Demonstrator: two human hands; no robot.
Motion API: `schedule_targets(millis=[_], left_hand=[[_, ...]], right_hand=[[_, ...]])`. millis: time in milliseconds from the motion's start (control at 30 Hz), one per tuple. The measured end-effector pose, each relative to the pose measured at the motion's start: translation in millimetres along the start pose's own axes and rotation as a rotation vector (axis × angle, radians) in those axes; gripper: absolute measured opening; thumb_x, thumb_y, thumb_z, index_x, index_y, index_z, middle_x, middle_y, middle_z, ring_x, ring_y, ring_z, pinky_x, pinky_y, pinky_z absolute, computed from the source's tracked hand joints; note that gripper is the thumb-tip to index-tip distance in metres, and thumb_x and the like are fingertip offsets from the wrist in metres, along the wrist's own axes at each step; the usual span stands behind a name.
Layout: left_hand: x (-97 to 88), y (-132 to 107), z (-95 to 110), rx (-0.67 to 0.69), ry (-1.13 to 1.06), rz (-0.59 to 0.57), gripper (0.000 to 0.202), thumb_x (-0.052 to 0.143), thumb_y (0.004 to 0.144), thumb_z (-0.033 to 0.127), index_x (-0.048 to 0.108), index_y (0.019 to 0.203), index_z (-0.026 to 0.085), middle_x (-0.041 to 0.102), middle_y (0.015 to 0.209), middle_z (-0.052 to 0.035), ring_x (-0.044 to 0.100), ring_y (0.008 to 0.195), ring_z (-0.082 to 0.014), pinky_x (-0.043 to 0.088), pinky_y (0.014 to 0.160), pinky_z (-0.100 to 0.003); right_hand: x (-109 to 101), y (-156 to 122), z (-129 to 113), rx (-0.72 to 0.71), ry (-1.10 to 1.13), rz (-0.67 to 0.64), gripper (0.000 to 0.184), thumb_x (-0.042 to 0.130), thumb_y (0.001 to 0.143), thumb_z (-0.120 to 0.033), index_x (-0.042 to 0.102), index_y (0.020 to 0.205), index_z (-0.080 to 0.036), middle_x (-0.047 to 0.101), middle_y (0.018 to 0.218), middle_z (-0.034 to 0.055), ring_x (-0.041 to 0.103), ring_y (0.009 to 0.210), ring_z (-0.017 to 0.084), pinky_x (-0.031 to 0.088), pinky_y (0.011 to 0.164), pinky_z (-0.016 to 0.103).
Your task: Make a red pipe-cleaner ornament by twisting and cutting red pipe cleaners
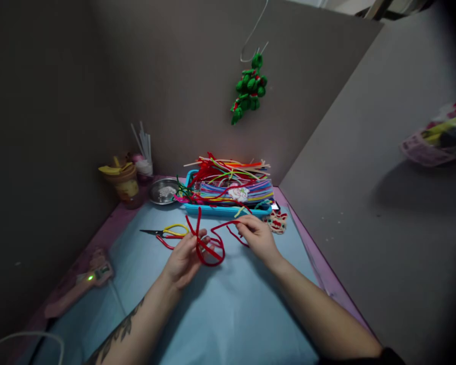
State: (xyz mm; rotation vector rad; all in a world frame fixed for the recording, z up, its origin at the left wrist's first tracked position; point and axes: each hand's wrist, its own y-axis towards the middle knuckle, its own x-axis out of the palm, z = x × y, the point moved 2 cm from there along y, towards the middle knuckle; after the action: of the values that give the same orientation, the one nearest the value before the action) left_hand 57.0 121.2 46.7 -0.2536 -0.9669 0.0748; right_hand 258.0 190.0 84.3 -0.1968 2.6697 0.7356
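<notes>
**Red pipe cleaners (210,250) looped in mid-air**

We see them bent into a loop above the blue sheet (235,314), two ends poking up at the left, a strand running off to the right. Just beyond lie the scissors (159,233), one handle yellow, one red, and our left hand (186,256) blocks part of the red one. That hand has thumb and fingers pinched on the crossing strands. Over to our right hand (254,235), and there thumb and forefinger press together on the far stretch of red.

Farther back, the turquoise tray (224,209) is heaped with pipe cleaners in many colours, a clear-wrapped bundle in front. Beside it we find a metal dish (152,195) holding small white bits, a brown cup (129,191) with yellow pieces on top, and white sticks (146,147) standing in a small container. A cream-and-red piece (277,223) sits at the tray's right corner. High on the wall, a green ornament (251,86) dangles from its wire.
</notes>
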Motion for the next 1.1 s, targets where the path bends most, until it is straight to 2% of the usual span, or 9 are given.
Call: schedule_targets(millis=[67,167,267,333,433,500,600,800,1100], left_hand=[[3.2,0,-4,0.036,0.067,0.005,0.025,0.079,0.067,0.021,0.071,0.090,0.017,0.070,0.104,-0.0055,0.064,0.091,-0.0172,0.051,0.078,-0.027],[8.7,-2,-13,-0.031,0.196,-0.115,0.038,0.082,0.064,0.030,0.072,0.097,0.014,0.069,0.109,-0.0108,0.063,0.091,-0.0202,0.048,0.078,-0.028],[12.2,-7,-20,-0.103,0.236,-0.229,0.034,0.083,0.062,0.034,0.071,0.084,0.012,0.070,0.088,-0.0096,0.062,0.083,-0.0199,0.047,0.082,-0.033],[12.5,-8,-21,-0.095,0.194,-0.217,0.028,0.083,0.064,0.032,0.067,0.077,0.013,0.065,0.074,-0.0038,0.059,0.072,-0.0153,0.047,0.083,-0.034],[10.6,-6,-17,-0.100,0.139,-0.177,0.025,0.080,0.067,0.029,0.060,0.069,0.014,0.053,0.060,0.0033,0.045,0.053,-0.0075,0.047,0.068,-0.028],[8.8,-3,-12,-0.098,0.143,-0.194,0.028,0.079,0.069,0.029,0.055,0.065,0.015,0.045,0.054,0.0054,0.038,0.049,-0.0065,0.040,0.055,-0.022],[5.5,1,-8,-0.129,0.220,-0.235,0.029,0.077,0.070,0.031,0.054,0.066,0.015,0.042,0.053,0.0055,0.036,0.049,-0.0073,0.032,0.049,-0.020],[-2.3,8,-5,-0.181,0.425,-0.246,0.035,0.076,0.068,0.038,0.050,0.060,0.016,0.042,0.051,0.0045,0.034,0.047,-0.0075,0.026,0.046,-0.021],[-10.3,14,13,-0.186,0.489,-0.261,0.042,0.077,0.063,0.042,0.044,0.056,0.018,0.033,0.048,0.0077,0.023,0.046,-0.0064,0.020,0.044,-0.021]], right_hand=[[0,-6,-1,0.023,0.022,0.001,0.017,0.058,0.085,-0.028,0.073,0.081,-0.020,0.067,0.079,0.0054,0.062,0.076,0.019,0.050,0.069,0.030],[9,-19,-3,0.054,0.026,0.031,0.016,0.058,0.086,-0.027,0.073,0.082,-0.020,0.067,0.080,0.0049,0.062,0.075,0.018,0.050,0.069,0.030],[16,-28,0,0.073,-0.005,0.077,0.016,0.057,0.086,-0.026,0.073,0.083,-0.021,0.068,0.084,0.0052,0.062,0.080,0.019,0.049,0.074,0.031],[14,-30,9,0.095,-0.018,0.112,0.017,0.057,0.085,-0.026,0.073,0.084,-0.021,0.068,0.084,0.0053,0.062,0.081,0.019,0.049,0.075,0.031],[-4,-28,29,0.151,-0.049,0.177,0.017,0.057,0.083,-0.028,0.073,0.083,-0.020,0.069,0.083,0.0057,0.063,0.081,0.020,0.049,0.075,0.032],[-22,-25,43,0.184,-0.080,0.196,0.018,0.058,0.081,-0.030,0.073,0.082,-0.019,0.070,0.081,0.0060,0.063,0.079,0.021,0.049,0.074,0.033],[-50,-24,58,0.199,-0.116,0.182,0.019,0.059,0.079,-0.031,0.073,0.080,-0.019,0.071,0.080,0.0061,0.064,0.078,0.022,0.050,0.075,0.035],[-89,-32,68,0.156,-0.176,-0.059,0.023,0.054,0.082,-0.028,0.075,0.090,-0.021,0.073,0.087,0.0066,0.067,0.082,0.021,0.052,0.080,0.036],[-125,-51,74,0.182,-0.204,-0.464,0.025,0.052,0.084,-0.027,0.075,0.093,-0.022,0.076,0.092,0.0071,0.070,0.086,0.020,0.055,0.079,0.033]])
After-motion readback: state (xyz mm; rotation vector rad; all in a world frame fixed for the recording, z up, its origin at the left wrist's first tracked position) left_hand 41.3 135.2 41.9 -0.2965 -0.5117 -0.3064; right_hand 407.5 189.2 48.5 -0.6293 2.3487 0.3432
